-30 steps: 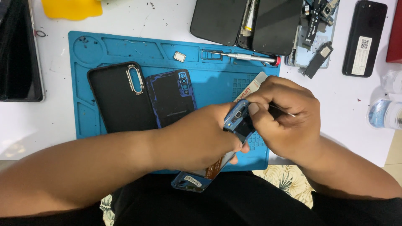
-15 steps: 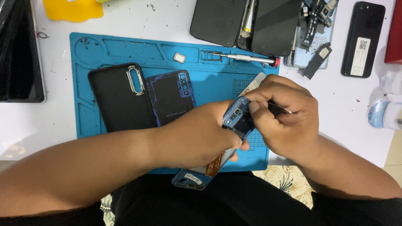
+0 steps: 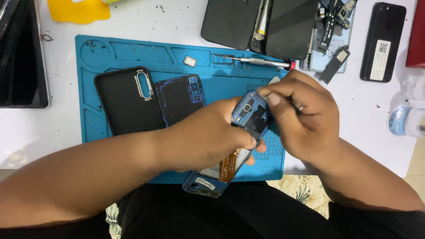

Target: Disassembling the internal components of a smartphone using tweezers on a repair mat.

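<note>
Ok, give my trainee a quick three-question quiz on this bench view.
1. True or false: the left hand holds the opened blue phone above the blue mat.
2. What lies on the mat's upper edge, beyond the right hand?
A. a screwdriver
B. a hammer
C. scissors
3. Fill in: beside the black phone case on the mat lies a dark blue phone ____.

Key: 1 true; 2 A, the screwdriver; 3 back cover.
</note>
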